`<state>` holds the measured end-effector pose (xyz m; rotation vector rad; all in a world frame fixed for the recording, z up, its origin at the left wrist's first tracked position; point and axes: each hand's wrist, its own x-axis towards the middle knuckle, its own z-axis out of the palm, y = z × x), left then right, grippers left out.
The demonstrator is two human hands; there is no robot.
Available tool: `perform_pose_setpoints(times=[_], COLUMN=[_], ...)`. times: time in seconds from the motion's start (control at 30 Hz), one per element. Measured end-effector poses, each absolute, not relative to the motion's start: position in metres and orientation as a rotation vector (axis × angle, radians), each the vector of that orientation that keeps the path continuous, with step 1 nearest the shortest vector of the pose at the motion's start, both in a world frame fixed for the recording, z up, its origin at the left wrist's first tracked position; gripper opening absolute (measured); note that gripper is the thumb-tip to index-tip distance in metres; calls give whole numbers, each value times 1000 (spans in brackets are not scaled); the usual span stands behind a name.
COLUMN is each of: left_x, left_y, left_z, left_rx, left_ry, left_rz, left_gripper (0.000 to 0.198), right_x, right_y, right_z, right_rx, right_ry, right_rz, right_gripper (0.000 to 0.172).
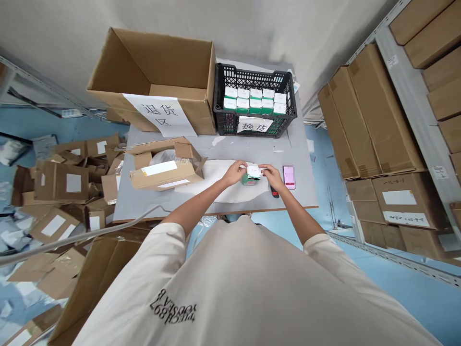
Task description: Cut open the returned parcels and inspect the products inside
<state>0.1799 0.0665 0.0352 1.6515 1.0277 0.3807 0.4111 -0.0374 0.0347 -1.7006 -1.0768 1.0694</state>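
A small green and white box stands on a white sheet on the table in front of me. My left hand pinches its white top part at the left. From the other side, the fingers of my right hand close on the same white part at its right edge. Whether that top is a lid or open flaps is too small to tell. Under my right wrist lies a dark, red-tipped tool, partly hidden. A phone with a pink screen rests to the right of it.
Behind stand a large open carton and a black plastic crate holding several similar boxes. An opened carton with clear wrap sits at left. Discarded cartons cover the left floor; shelving with cartons rises at right.
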Motion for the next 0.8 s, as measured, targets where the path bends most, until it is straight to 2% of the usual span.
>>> perform_pose_setpoints(times=[0.03, 0.17, 0.4, 0.67, 0.8], left_x=[179, 178, 178, 177, 178], left_y=[66, 62, 62, 61, 59], left_z=[36, 32, 26, 26, 27], left_rx=[1656, 1737, 1826, 1877, 1889], left_ry=[1008, 950, 926, 909, 901], left_rz=[374, 348, 333, 306, 277], left_gripper=[18, 42, 37, 38, 36], right_x=[410, 407, 410, 409, 406], right_y=[-39, -43, -46, -45, -46], right_z=[36, 38, 34, 33, 39], right_rx=[-1693, -1672, -1697, -1798, -1826], right_ry=[-1102, -1203, -1360, -1508, -1745], right_rz=[1062, 1043, 1021, 992, 832], right_gripper=[37, 41, 43, 31, 28])
